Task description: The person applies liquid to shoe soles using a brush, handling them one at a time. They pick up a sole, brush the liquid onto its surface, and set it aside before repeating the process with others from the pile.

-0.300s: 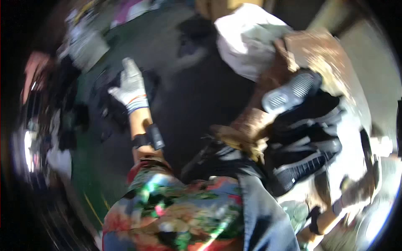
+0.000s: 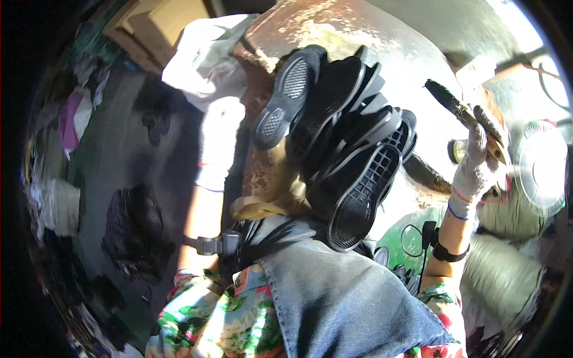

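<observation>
My left hand (image 2: 222, 134), in a white glove, is beside the white sack (image 2: 200, 62) at the table's left edge. Glare washes out its fingers, so their pose is unclear. On the right, my gloved right hand (image 2: 474, 170) is closed round a brush (image 2: 444, 98) with a dark, rough head and a tan wooden handle. Between my hands, a row of black shoe soles (image 2: 365, 197) overlaps on the worn table (image 2: 406, 59), several turned tread outward. The leftmost sole (image 2: 285, 98) is greyer and leans nearest my left hand.
Tan cloth (image 2: 262, 206) hangs at the table's near edge by my lap. A white fan (image 2: 542, 167) and olive bundles (image 2: 504, 280) stand at the right. Cardboard boxes (image 2: 164, 30) are at the back left. A dark plastic heap (image 2: 134, 230) lies on the floor.
My view has swung right toward the table. My left hand has gone from spread over the floor to beside the sack. My right hand, with the brush, has risen beside the soles.
</observation>
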The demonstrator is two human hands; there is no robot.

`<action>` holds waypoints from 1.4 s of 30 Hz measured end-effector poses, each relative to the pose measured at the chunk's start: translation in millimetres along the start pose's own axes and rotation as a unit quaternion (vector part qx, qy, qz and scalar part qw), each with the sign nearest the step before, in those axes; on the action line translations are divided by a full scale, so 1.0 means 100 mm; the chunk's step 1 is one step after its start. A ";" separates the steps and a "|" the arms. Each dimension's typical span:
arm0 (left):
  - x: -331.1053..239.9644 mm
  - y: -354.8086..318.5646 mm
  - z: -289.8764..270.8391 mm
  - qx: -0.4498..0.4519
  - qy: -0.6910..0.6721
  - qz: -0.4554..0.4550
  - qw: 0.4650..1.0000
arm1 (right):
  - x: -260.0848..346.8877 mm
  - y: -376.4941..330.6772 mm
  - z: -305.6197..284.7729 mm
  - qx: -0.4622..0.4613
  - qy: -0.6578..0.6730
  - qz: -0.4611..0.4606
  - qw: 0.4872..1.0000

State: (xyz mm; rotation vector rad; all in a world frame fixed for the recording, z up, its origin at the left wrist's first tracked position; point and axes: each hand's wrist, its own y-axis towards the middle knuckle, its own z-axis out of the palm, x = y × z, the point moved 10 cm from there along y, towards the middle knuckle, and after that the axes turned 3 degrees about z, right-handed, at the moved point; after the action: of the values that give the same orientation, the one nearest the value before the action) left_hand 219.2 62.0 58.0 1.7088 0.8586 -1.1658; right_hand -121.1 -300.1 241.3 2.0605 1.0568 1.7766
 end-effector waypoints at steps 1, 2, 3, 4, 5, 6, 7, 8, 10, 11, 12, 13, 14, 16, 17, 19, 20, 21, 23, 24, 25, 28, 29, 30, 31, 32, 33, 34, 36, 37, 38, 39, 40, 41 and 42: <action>-0.11 0.04 0.26 0.022 0.145 0.040 0.988 | -0.08 0.02 -0.14 -0.019 -0.056 0.040 0.997; -0.20 0.09 0.59 0.047 0.276 0.089 0.956 | -0.13 0.06 -0.39 0.002 -0.136 -0.081 0.987; -0.17 0.09 0.73 0.056 0.366 0.114 0.922 | -0.18 0.10 -0.54 -0.025 -0.080 -0.049 0.995; -0.12 0.10 0.81 0.062 0.452 0.141 0.879 | -0.24 0.13 -0.68 -0.051 -0.024 -0.018 0.998; -0.04 0.10 0.90 0.098 0.519 0.122 0.840 | -0.20 0.14 -0.76 -0.050 -0.097 -0.087 0.990; 0.03 0.15 0.99 0.146 0.429 0.003 0.892 | -0.40 0.21 -0.98 -0.084 -0.032 -0.006 0.996; 0.08 0.10 0.86 0.079 0.421 0.102 0.898 | -0.68 0.27 -1.15 -0.093 -0.031 0.065 0.993; 0.01 0.09 0.95 0.083 0.448 0.137 0.880 | -0.60 0.30 -1.29 -0.062 -0.261 -0.118 0.956; -0.37 0.01 1.16 0.075 0.486 0.185 0.851 | -1.04 0.39 -1.70 -0.103 -0.390 -0.100 0.910; -0.40 -0.07 1.09 0.024 0.487 0.220 0.845 | -1.31 0.40 -1.85 -0.140 -0.395 -0.021 0.908; -0.46 -0.18 1.07 0.035 0.492 0.273 0.826 | -1.34 0.40 -1.87 -0.168 -0.377 -0.042 0.910; -0.33 -0.28 1.04 0.082 0.518 0.286 0.802 | -1.36 0.45 -1.67 -0.112 -0.374 -0.027 0.920; -0.29 -0.31 1.17 0.129 0.531 0.313 0.776 | -1.69 0.50 -1.86 -0.083 -0.492 0.013 0.866; -0.37 -0.24 1.23 0.177 0.540 0.242 0.787 | -1.77 0.48 -1.61 -0.016 -0.555 -0.049 0.830; -0.29 -0.21 1.20 0.215 0.545 0.162 0.794 | -2.03 0.48 -1.58 0.015 -0.518 0.048 0.854; -0.27 -0.06 1.11 0.258 0.458 0.168 0.834 | -2.18 0.43 -1.58 0.031 -0.503 0.013 0.864; -0.24 0.02 1.04 0.300 0.363 0.169 0.866 | -2.22 0.39 -1.57 0.023 -0.510 -0.003 0.860; -0.20 0.16 0.96 0.318 0.271 0.122 0.900 | -2.58 0.39 -1.69 0.078 -0.639 0.042 0.764; 0.05 0.32 0.74 0.296 -0.034 -0.149 0.943 | -2.56 0.37 -1.59 0.125 -0.642 -0.095 0.750; 0.06 0.33 0.62 0.255 -0.150 -0.254 0.921 | -2.39 0.28 -1.69 0.058 -0.576 -0.155 0.800; 0.06 0.32 0.29 0.216 -0.226 -0.267 0.912 | -2.40 0.37 -1.36 0.082 -0.537 -0.046 0.838; -0.55 0.35 0.70 0.264 -0.534 -0.227 0.770 | -2.77 0.14 -2.38 -0.217 -0.114 0.205 0.948; -0.82 0.29 0.71 0.269 -0.564 -0.170 0.762 | -2.44 0.13 -1.98 -0.250 0.015 0.218 0.943; -1.14 0.28 0.99 0.313 -0.610 -0.118 0.719 | -2.71 0.29 -2.49 -0.180 0.021 0.187 0.965; -1.24 0.26 1.18 0.319 -0.638 -0.121 0.690 | -2.73 0.32 -2.43 -0.221 0.129 0.201 0.945; -1.33 0.23 1.32 0.325 -0.668 -0.125 0.658 | -2.66 0.34 -2.31 -0.260 0.231 0.213 0.913; -1.37 0.20 1.50 0.319 -0.706 -0.155 0.613 | -2.48 0.43 -2.22 -0.215 0.194 0.160 0.944; -1.40 0.12 1.68 0.324 -0.721 -0.214 0.574 | -2.23 0.53 -2.11 -0.170 0.156 0.103 0.968; -1.53 0.03 1.99 0.350 -0.722 -0.220 0.554 | -1.55 0.59 -1.46 -0.097 -0.145 -0.059 0.983; -1.59 -0.06 2.10 0.368 -0.702 -0.222 0.568 | -0.91 0.55 -0.80 -0.050 -0.550 -0.210 0.807; -1.47 -0.17 2.27 0.354 -0.671 -0.285 0.586 | -0.77 0.54 -0.50 -0.049 -0.580 -0.207 0.786; -1.44 -0.29 2.37 0.373 -0.646 -0.303 0.593 | -0.60 0.54 -0.33 -0.055 -0.420 -0.170 0.890; -1.40 -0.40 2.47 0.395 -0.620 -0.319 0.599 | -0.58 0.55 -0.20 -0.063 -0.244 -0.129 0.959; -1.36 -0.55 2.60 0.408 -0.571 -0.350 0.620 | -0.62 0.58 -0.15 -0.053 -0.192 -0.131 0.971; -1.42 -0.69 2.69 0.396 -0.606 -0.391 0.568 | -0.72 0.64 -0.08 -0.038 -0.128 -0.133 0.982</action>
State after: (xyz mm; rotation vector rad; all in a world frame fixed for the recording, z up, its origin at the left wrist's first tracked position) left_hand 20.2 -169.4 124.5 0.4530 0.0464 -3.1056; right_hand -105.9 -394.2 225.9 1.9317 1.1073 1.3603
